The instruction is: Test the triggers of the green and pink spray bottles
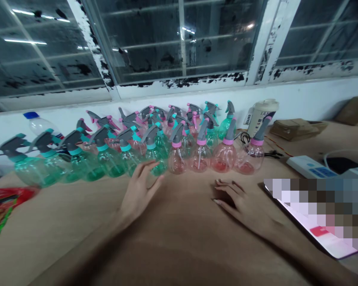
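Note:
Rows of spray bottles stand upright along the back of the table. Green ones with teal collars are on the left in the front row, such as this green spray bottle [115,161]; pink ones with pink collars are on the right, such as this pink spray bottle [223,157]. My left hand [141,188] reaches toward a green spray bottle [158,161] near the middle, fingers apart; whether it touches the bottle I cannot tell. Over the bare tabletop, in front of the pink bottles, my right hand [234,196] hovers with its fingers curved and apart, holding nothing.
A lit phone or tablet [313,222] lies at the right, partly blurred out. Behind it are a power strip [312,167], cables, flat cardboard [295,129] and a lidded coffee cup [261,115]. A red snack packet [6,202] is at the left. Windows rise behind the table [179,238].

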A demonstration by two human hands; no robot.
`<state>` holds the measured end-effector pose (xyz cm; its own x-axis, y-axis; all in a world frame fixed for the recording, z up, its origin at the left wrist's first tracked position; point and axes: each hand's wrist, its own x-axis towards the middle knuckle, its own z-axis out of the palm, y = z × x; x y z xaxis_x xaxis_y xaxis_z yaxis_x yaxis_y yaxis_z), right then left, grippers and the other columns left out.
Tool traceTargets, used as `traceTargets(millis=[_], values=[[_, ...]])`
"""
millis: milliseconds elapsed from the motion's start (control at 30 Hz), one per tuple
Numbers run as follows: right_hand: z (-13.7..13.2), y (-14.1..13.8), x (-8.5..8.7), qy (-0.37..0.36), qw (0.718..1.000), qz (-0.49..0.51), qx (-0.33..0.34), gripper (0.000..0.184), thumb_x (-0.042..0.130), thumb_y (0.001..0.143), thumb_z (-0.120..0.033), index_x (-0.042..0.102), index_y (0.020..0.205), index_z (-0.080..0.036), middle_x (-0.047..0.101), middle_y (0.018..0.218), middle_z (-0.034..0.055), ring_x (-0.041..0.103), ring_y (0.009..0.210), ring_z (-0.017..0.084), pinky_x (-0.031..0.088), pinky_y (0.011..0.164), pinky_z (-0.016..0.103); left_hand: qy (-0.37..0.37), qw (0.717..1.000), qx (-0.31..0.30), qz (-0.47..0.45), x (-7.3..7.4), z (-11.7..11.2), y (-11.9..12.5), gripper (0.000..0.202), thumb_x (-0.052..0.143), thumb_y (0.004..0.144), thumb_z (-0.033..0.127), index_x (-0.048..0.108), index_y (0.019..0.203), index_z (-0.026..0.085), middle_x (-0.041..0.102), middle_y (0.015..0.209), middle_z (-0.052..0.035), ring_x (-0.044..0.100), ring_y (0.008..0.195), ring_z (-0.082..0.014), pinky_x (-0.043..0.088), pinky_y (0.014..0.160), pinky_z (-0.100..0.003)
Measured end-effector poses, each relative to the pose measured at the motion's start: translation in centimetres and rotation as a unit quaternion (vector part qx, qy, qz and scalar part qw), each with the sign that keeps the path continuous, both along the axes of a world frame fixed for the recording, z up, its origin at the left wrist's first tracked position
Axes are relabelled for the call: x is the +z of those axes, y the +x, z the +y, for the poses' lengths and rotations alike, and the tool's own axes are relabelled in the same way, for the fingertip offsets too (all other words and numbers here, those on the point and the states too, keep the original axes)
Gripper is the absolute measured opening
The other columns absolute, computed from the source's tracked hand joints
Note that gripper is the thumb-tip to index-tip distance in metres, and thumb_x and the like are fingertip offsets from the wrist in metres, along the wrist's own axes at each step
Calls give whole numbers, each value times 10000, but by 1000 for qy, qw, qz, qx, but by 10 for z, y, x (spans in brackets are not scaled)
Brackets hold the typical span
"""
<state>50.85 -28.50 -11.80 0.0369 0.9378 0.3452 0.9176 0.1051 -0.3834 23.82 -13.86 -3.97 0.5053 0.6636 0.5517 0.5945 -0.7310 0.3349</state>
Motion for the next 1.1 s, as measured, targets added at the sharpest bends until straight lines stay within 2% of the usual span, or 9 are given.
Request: traceTargets(millis=[67,167,333,533,667,767,1000,1100], values=[[0,0,0,3,1000,1,0,300,465,863,-374,518,1125,-238,577,1215,65,472,1195,227,310,1047,481,8,999,-30,24,1,-5,12,333,502,872,351,473,1188,248,483,1233,-68,468,1174,-237,382,1001,-449],[0,0,-1,7,1000,3,0,298,463,864,-374,515,1120,-232,578,1213,68,474,1190,227,313,1044,483,-9,997,-57,47,3,-4,34,335,467,890,368,461,1210,268,406,1319,-69,391,1247,-236,338,1035,-459],[0,0,-2,7,1000,1,1,279,470,861,-356,524,1103,-227,573,1223,72,464,1201,230,312,1045,473,-31,998,-46,31,6,10,70,428,451,886,431,430,1274,253,303,1399,-108,275,1323,-269,291,1058,-474],[1,-1,-2,5,1000,1,1,290,479,862,-358,522,1111,-216,571,1227,77,463,1201,230,300,1052,480,-45,999,-30,6,7,27,91,432,483,877,409,465,1276,245,399,1336,-121,349,1282,-268,316,1037,-456],[1,0,-4,12,1000,-6,4,287,482,861,-354,524,1109,-217,576,1222,72,469,1196,228,300,1054,481,-40,998,-37,4,6,28,90,425,497,872,395,468,1274,259,428,1312,-97,391,1250,-251,311,1039,-455],[1,1,-5,19,1000,-10,5,283,480,861,-348,529,1111,-223,571,1226,72,467,1200,226,308,1051,472,-53,998,-41,19,9,16,81,447,477,877,418,437,1300,282,391,1325,-94,370,1260,-257,305,1040,-459],[0,0,-3,21,1000,-4,10,292,481,862,-355,533,1116,-220,583,1204,77,474,1191,233,317,1046,472,-111,988,-70,83,26,-38,49,450,430,895,433,368,1332,344,374,1335,-48,371,1249,-261,315,1032,-501],[0,0,-3,19,1000,-1,7,298,484,861,-359,530,1119,-216,584,1200,82,480,1182,233,322,1041,472,-117,984,-83,108,28,-64,35,465,425,900,412,333,1351,344,356,1364,-40,320,1286,-262,289,1056,-505]])
